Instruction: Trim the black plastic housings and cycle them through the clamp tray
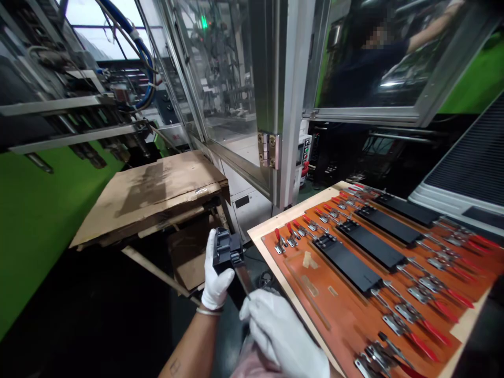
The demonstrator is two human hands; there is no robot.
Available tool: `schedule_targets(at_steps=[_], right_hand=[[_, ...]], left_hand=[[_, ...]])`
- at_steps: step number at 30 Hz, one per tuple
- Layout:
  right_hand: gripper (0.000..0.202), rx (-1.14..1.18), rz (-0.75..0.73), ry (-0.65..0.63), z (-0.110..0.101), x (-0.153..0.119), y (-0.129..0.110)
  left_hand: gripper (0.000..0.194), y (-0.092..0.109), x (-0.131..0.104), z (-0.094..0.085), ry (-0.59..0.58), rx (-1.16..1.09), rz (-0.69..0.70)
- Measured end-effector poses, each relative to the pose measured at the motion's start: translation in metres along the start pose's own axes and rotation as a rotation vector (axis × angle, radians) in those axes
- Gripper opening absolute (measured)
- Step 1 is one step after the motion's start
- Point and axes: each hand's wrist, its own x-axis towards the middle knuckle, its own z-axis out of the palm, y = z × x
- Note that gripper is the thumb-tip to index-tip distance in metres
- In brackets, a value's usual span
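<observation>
My left hand (216, 275), in a white glove, grips a black plastic part (227, 251) near its moulded end, fingers behind and thumb in front. The part's dark body runs down between my hands, with a thin brownish strip (244, 279) along its right side. My right hand (275, 323), also in a white glove, is closed beside the part's lower end. Its fingertips are at the bottom of that strip. What sits inside the right fingers is hidden.
To the right, an orange board (315, 294) carries several long black panels (348, 262) between red-handled toggle clamps (417, 341). A cardboard-topped table (165, 184) stands at left, under machine tooling (79, 131). A framed glass door (271, 105) is ahead; a person (362, 68) shows behind glass.
</observation>
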Motion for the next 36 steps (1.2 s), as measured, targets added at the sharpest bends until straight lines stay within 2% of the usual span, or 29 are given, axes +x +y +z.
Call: schedule_targets(at_steps=[4, 7, 9, 11, 14, 17, 21, 24, 27, 29, 31, 34, 36], right_hand=[[0.043, 0.118, 0.026, 0.116, -0.001, 0.001, 0.004], [0.046, 0.062, 0.073, 0.047, -0.006, -0.001, 0.01], [0.049, -0.051, 0.092, 0.033, -0.012, -0.004, 0.013], [0.048, -0.222, 0.044, 0.116, -0.018, -0.006, 0.016], [0.035, -0.538, -0.091, 0.26, -0.024, -0.008, 0.017], [0.026, -0.715, -0.161, 0.321, -0.025, -0.011, 0.013], [0.032, -0.972, -0.215, 0.348, -0.023, -0.019, 0.012], [0.033, -1.2, -0.222, 0.399, -0.025, -0.022, 0.017], [0.034, -1.265, -0.132, 0.427, -0.031, -0.018, 0.016], [0.033, -1.208, -0.05, 0.419, -0.036, -0.012, 0.011], [0.03, -0.996, -0.007, 0.394, -0.039, -0.006, 0.004], [0.027, -0.415, 0.039, 0.271, -0.034, 0.001, -0.004], [0.034, -0.066, 0.059, 0.171, -0.027, 0.005, -0.004]], left_hand=[[0.104, 0.001, 0.002, 0.002, -0.008, 0.047, 0.004], [0.101, 0.001, 0.003, 0.002, -0.016, 0.124, 0.044], [0.1, 0.002, 0.004, -0.001, -0.02, 0.191, 0.082], [0.1, 0.004, 0.006, -0.005, -0.034, 0.273, 0.108], [0.104, 0.009, 0.01, -0.012, -0.062, 0.463, 0.177], [0.101, 0.014, 0.016, -0.014, -0.12, 0.699, 0.359], [0.096, 0.023, 0.023, -0.008, -0.215, 0.844, 0.62], [0.097, 0.028, 0.025, -0.004, -0.229, 0.896, 0.706], [0.097, 0.03, 0.023, -0.004, -0.263, 0.933, 0.715], [0.095, 0.028, 0.018, -0.006, -0.266, 0.911, 0.629], [0.091, 0.023, 0.011, -0.006, -0.228, 0.829, 0.478], [0.093, 0.012, -0.001, -0.004, -0.188, 0.568, 0.232], [0.1, 0.005, -0.009, 0.001, -0.178, 0.357, 0.091]])
